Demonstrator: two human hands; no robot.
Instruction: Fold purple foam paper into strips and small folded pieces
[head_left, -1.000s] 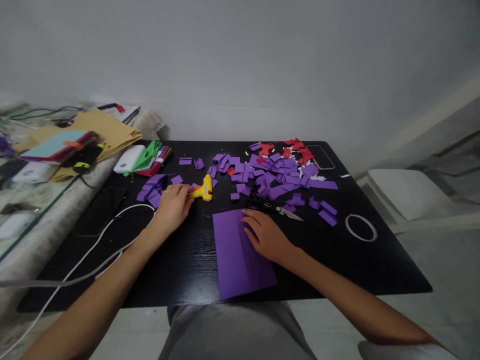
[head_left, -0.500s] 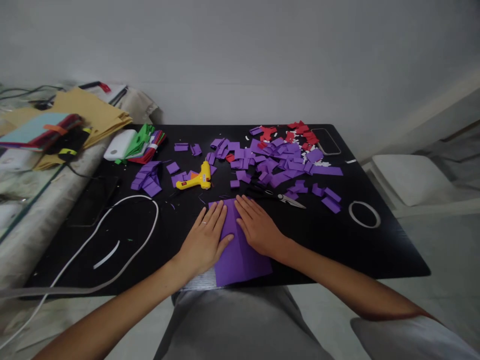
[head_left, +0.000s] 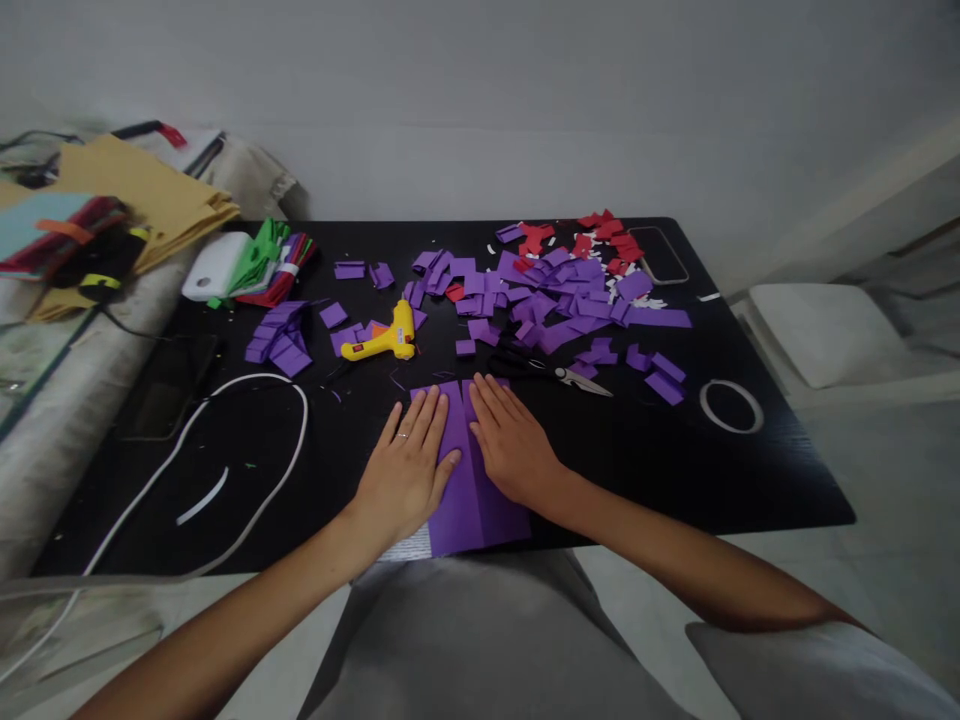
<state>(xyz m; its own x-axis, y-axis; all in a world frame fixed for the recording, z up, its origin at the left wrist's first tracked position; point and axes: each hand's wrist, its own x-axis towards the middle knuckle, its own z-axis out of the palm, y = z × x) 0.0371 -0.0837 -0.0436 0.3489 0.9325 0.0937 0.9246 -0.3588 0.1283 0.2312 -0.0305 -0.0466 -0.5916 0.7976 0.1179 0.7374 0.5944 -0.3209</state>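
A purple paper sheet (head_left: 469, 510) with a crease down its length lies at the front edge of the black table. My left hand (head_left: 405, 460) rests flat on its left side, fingers stretched out, a ring on one finger. On the right side lies my right hand (head_left: 514, 440), also flat with extended fingers pointing away from me. Both palms hide parts of the sheet. Just beyond my right hand are scissors (head_left: 577, 380) with dark handles. A yellow glue gun (head_left: 386, 340) lies beyond my left hand.
Many cut and folded purple paper pieces (head_left: 555, 290) spread over the table's back, with red scraps (head_left: 622, 240) behind. A white cable (head_left: 300, 430) loops at left. A ring of white tape (head_left: 731, 406) lies at right. Coloured paper bundles (head_left: 270, 265) stand back left.
The view has shifted slightly, so the table's things sit a little higher and, at left, further left. Both hands stay flat on the sheet; a slit between its two halves shows more clearly at the far end.
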